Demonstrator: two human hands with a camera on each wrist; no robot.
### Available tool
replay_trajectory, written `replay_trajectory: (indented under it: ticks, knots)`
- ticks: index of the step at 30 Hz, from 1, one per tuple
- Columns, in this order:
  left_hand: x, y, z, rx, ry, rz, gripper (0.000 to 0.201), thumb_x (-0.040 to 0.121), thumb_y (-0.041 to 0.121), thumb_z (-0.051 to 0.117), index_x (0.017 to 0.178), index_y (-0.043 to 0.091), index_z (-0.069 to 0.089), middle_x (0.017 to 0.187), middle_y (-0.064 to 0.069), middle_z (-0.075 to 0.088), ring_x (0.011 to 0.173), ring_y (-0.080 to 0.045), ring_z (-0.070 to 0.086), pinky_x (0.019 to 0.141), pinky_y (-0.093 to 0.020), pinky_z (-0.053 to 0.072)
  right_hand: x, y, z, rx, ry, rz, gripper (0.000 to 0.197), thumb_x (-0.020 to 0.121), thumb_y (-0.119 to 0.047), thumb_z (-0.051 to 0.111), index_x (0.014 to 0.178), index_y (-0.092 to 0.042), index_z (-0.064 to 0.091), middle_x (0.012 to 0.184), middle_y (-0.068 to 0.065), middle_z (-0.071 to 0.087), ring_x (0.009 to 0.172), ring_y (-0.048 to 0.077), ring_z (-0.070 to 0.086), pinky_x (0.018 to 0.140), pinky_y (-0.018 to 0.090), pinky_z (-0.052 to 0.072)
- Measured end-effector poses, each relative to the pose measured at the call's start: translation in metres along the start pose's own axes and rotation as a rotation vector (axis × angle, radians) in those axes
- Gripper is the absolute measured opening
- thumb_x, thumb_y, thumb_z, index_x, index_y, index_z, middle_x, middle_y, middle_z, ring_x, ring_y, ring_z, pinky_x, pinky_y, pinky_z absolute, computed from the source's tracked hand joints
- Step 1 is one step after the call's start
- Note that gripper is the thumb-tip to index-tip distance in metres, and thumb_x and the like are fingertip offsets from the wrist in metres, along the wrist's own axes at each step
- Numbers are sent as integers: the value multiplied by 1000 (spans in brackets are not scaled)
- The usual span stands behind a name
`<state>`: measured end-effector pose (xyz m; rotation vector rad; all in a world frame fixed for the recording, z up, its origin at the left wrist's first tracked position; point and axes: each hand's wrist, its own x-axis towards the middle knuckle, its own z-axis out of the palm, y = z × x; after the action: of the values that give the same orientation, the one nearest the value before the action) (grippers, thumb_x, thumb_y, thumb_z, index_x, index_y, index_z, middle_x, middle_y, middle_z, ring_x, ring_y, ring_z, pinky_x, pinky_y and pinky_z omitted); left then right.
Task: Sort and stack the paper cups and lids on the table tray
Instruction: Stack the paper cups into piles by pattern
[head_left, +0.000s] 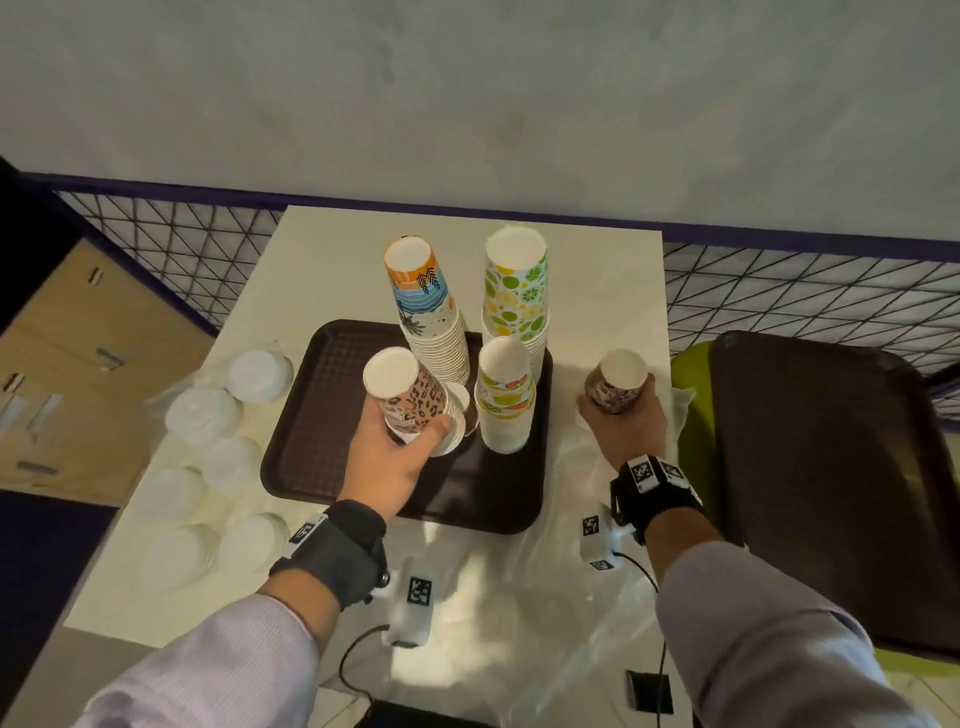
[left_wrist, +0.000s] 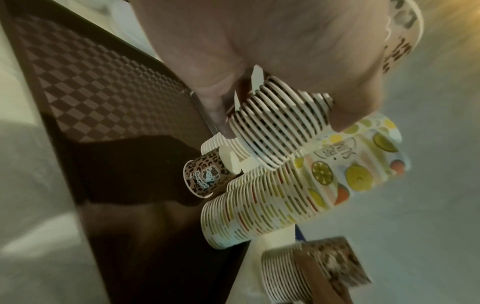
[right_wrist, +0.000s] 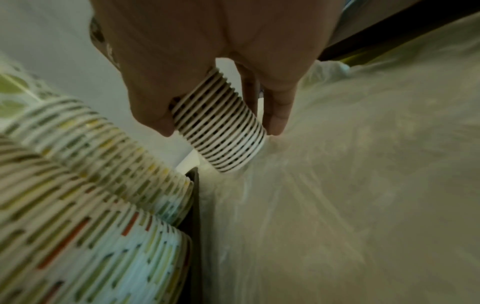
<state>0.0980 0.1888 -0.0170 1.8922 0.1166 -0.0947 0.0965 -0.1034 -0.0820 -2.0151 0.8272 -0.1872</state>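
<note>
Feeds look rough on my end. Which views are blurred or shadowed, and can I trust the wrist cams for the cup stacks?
Head view: sharp at the centre, lid stacks soft, wide-angle bending at the edges. Left wrist: leopard stack crisp, hand shadow across the tray, lower right stack smeared. Right wrist: dim; held stack readable, plastic sheet blurred.

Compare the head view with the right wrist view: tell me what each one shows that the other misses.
Head view only: the left hand gripping a leopard-print cup stack over the brown tray, the white lids at the table's left, and the tall beach-print stack.

Right wrist view only: the stacked rims of the held cups, seen close.

Both: the right hand gripping a dark cup stack on clear plastic, beside the fruit-print stack.
</note>
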Motion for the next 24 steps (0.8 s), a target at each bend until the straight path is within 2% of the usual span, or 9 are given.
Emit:
replay_trajectory:
  ticks: [3, 5, 8, 10, 12, 14, 18, 20, 24]
  knots:
    - [18, -3, 3, -16, 37, -4, 61, 83, 23, 87, 132, 27, 51, 120, 20, 65, 113, 8, 61, 102, -23, 48, -21, -4, -18, 115, 72, -7, 73, 70, -32, 88, 131, -20, 51, 116, 0, 62, 108, 21, 59, 94, 32, 46]
    - [28, -5, 5, -37, 29, -4, 63, 80, 26, 89, 130, 30, 51, 122, 17, 66, 116, 2, 62, 104, -28, 48, -41, -4, -30, 196, 82, 19, 70, 74, -24, 88, 134, -17, 52, 114, -5, 60, 105, 11, 56, 91, 24, 42]
    - [40, -7, 9, -36, -34, 14, 66, 76, 36, 90, 128, 40, 50, 128, 10, 67, 119, -3, 64, 102, -29, 51, -71, 4, -40, 297, 74, 18, 60, 75, -16, 88, 128, -16, 60, 116, -3, 66, 106, 10, 61, 89, 25, 46]
    - [47, -7, 13, -25, -92, -4, 64, 77, 30, 91, 126, 40, 50, 131, 7, 66, 117, -3, 64, 98, -27, 52, -87, 12, -43, 341, 74, 21, 53, 75, -14, 88, 122, -17, 64, 114, -2, 70, 104, 8, 66, 88, 25, 52]
    - [53, -11, 16, 10, -119, -37, 63, 80, 21, 89, 127, 32, 48, 128, 6, 64, 109, 4, 62, 89, -17, 49, -101, 19, -45, 349, 46, 25, 50, 75, -13, 87, 119, -19, 65, 112, -4, 71, 100, -3, 66, 81, 12, 52]
    - [57, -16, 20, 42, -134, -51, 64, 79, 23, 89, 129, 28, 49, 124, 10, 64, 106, 9, 60, 82, -12, 46, -112, 22, -46, 347, 5, 32, 50, 75, -13, 88, 118, -19, 65, 110, -7, 72, 98, -8, 65, 72, 6, 50]
    - [60, -35, 27, 79, -165, -139, 68, 77, 28, 91, 133, 26, 52, 118, 15, 65, 105, 2, 63, 90, -22, 51, -130, 24, -43, 339, -81, 15, 52, 72, -16, 90, 119, -15, 68, 108, -3, 74, 103, 7, 69, 72, 11, 53]
    - [59, -41, 29, 112, -189, -167, 71, 79, 30, 90, 138, 24, 50, 121, 13, 65, 112, -10, 63, 95, -28, 49, -137, 18, -41, 339, -138, 21, 49, 72, -16, 90, 115, -17, 68, 105, -4, 75, 99, 4, 70, 73, 14, 55]
    - [63, -47, 22, 151, -256, -173, 89, 73, 37, 93, 147, 24, 45, 133, 12, 61, 120, -10, 59, 100, -29, 46, -146, 2, -37, 349, -264, -21, 47, 72, -12, 89, 110, -25, 66, 101, -12, 75, 98, 4, 70, 77, 23, 58]
